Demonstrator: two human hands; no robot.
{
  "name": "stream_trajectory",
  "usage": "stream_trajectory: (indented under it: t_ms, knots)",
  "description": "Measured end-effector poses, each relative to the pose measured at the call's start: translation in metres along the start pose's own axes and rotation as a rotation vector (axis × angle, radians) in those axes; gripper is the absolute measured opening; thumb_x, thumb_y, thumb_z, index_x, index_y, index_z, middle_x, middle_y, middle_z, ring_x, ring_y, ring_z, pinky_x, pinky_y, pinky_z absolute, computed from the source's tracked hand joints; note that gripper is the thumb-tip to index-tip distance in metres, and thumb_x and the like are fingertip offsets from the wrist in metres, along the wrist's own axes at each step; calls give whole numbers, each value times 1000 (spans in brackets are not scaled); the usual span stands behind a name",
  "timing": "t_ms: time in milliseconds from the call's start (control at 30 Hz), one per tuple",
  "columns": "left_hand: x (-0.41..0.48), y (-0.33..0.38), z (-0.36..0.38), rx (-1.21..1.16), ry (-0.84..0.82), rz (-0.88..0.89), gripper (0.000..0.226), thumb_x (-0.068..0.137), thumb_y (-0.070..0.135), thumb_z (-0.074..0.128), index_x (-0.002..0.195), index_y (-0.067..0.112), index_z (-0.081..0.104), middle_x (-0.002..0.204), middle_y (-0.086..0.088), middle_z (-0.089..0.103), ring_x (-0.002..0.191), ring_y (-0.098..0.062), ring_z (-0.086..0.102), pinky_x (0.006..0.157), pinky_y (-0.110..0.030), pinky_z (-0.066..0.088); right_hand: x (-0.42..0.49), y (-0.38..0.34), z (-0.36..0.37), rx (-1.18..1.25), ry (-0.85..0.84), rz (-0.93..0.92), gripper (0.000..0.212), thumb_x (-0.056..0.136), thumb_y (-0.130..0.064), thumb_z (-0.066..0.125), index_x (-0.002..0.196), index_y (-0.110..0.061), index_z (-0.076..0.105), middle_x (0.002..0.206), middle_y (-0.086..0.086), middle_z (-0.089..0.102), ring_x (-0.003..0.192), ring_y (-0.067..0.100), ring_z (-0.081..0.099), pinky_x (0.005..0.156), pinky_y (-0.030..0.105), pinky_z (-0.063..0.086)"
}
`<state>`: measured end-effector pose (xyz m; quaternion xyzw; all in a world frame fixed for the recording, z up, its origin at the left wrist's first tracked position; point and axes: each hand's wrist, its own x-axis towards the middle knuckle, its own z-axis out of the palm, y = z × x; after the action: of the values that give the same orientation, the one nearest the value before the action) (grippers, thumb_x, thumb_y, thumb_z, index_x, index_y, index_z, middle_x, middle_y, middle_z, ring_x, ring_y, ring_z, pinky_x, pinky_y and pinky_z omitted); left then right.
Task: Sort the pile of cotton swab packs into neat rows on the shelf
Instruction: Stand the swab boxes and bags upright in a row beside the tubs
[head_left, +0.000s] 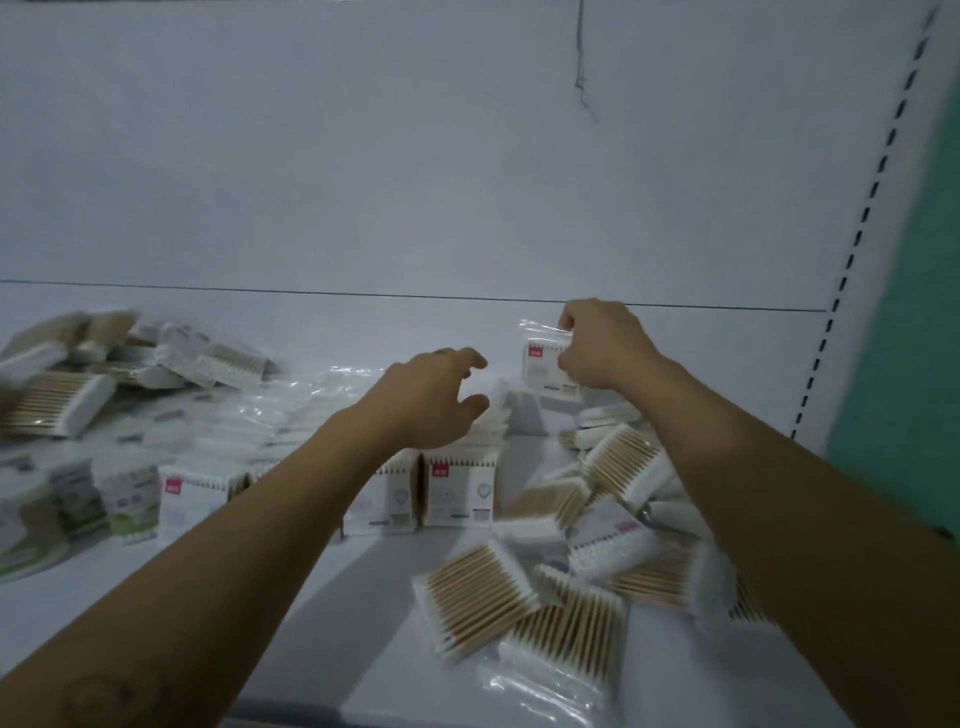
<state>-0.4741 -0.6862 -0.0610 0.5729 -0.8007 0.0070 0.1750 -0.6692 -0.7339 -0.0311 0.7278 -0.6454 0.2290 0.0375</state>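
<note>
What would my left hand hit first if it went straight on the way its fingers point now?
Most likely the red-labelled pack that the right hand pinches above the shelf: the left hand points forward and rightward at it, holding nothing. Depth is unclear, so it might pass below.

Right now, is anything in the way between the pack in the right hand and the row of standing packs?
Nothing visible blocks it. The right hand pinches the pack just behind the standing row, with bare shelf between. The left hand hovers over the row's back end, and the loose pile lies to the right.
</note>
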Motion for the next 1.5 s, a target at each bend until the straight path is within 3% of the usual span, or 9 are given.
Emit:
stream_trajectory:
  t_ms: [333, 500, 667, 867, 1033, 1167, 1233, 1367, 1500]
  knots:
    - [62, -18, 13, 87, -286, 59, 53, 102, 45, 37, 150, 25, 31, 155, 0, 35, 139, -24, 36, 115, -46, 28, 44, -7, 49, -143, -207, 66, 30, 82, -8, 65, 111, -4, 65, 109, 12, 65, 97, 28, 62, 75, 28, 49]
    - [75, -23, 13, 212, -377, 140, 49, 104, 44, 26, 152, 33, 24, 154, 1, 36, 139, -25, 35, 111, -46, 25, 41, -3, 67, -235, -128, 12, 19, 80, -7, 64, 97, -10, 71, 91, 6, 66, 79, 22, 62, 69, 29, 52]
    - [85, -22, 13, 288, -421, 196, 48, 103, 45, 27, 149, 35, 31, 149, 2, 43, 137, -23, 38, 112, -48, 22, 43, -10, 61, -299, -118, 38, 21, 82, -12, 69, 103, -10, 69, 99, 7, 66, 88, 23, 62, 75, 29, 51]
    - [95, -20, 14, 318, -320, 305, 44, 99, 37, 38, 142, 29, 43, 134, -2, 55, 119, -25, 53, 98, -42, 44, 43, -12, 70, -321, -195, 36, 21, 89, -15, 64, 110, -16, 63, 112, 7, 61, 100, 24, 56, 76, 29, 41]
    - [109, -14, 23, 389, -306, 422, 38, 100, 30, 35, 135, 26, 51, 130, 0, 54, 113, -23, 54, 89, -36, 40, 39, -6, 72, -456, -150, -116, 28, 88, -14, 64, 114, -22, 68, 111, 7, 55, 106, 26, 54, 75, 28, 39]
    - [116, -2, 24, 357, -424, 448, 44, 101, 25, 34, 144, 27, 43, 141, -2, 50, 123, -25, 50, 102, -39, 41, 32, 5, 49, -329, -168, -17, 33, 86, -10, 65, 118, -18, 61, 120, 6, 52, 106, 23, 52, 87, 30, 43]
    - [117, 4, 24, 358, -407, 462, 45, 102, 28, 33, 146, 32, 39, 144, -2, 48, 127, -25, 48, 104, -39, 41, 29, 20, 33, -352, -187, 28, 29, 86, -21, 68, 114, -21, 61, 120, 3, 53, 103, 19, 50, 87, 30, 42]
    - [120, 14, 31, 411, -386, 429, 39, 99, 29, 38, 136, 29, 52, 134, -1, 56, 118, -25, 54, 100, -42, 45, 22, 35, 27, -339, -402, 69, 62, 77, -59, 71, 127, -25, 57, 127, -3, 55, 112, 17, 51, 95, 32, 43]
    - [121, 26, 28, 397, -381, 407, 36, 98, 31, 40, 130, 26, 56, 126, -1, 61, 112, -25, 57, 97, -43, 47, 20, 44, 37, -325, -486, 63, 73, 74, -65, 70, 133, -25, 54, 130, -2, 55, 115, 19, 52, 96, 35, 44]
